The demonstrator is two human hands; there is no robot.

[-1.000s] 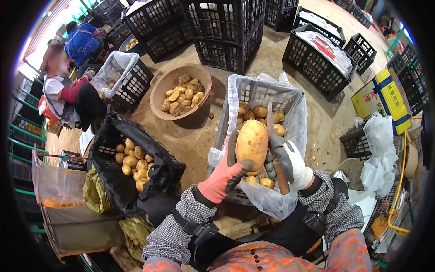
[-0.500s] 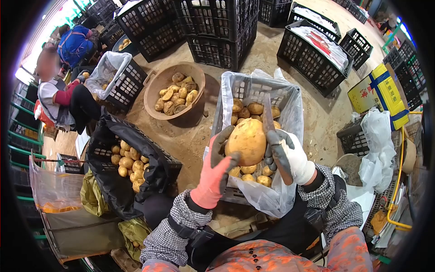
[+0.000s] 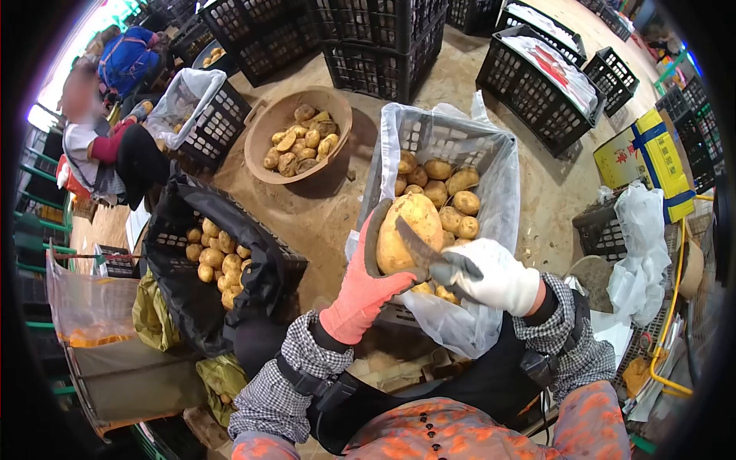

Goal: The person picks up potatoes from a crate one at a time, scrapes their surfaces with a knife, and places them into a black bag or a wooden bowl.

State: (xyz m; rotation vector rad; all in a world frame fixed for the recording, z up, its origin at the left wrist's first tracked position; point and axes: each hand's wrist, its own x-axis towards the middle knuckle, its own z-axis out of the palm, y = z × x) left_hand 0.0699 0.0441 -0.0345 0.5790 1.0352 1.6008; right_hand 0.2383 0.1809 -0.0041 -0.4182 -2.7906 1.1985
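Note:
My left hand [image 3: 368, 280], in a pink and grey glove, holds a large potato [image 3: 409, 230] from its left side and below. A knife [image 3: 418, 244] is gripped in my right hand [image 3: 487, 276], which wears a white and grey glove. The blade points up and left across the potato's right part. Beneath both hands stands a crate lined with clear plastic [image 3: 502, 176], holding several potatoes [image 3: 437, 192].
A brown basin [image 3: 257, 157] of potatoes stands beyond, left of the crate. Nearer on the left is a black-lined crate [image 3: 165, 253] with potatoes. Stacked black crates [image 3: 368, 73] stand at the back. A seated person [image 3: 115, 149] is at far left.
The knife has swung from upright at the potato's right side to slanting across it. My right hand has turned inward, and the potato has shifted slightly left.

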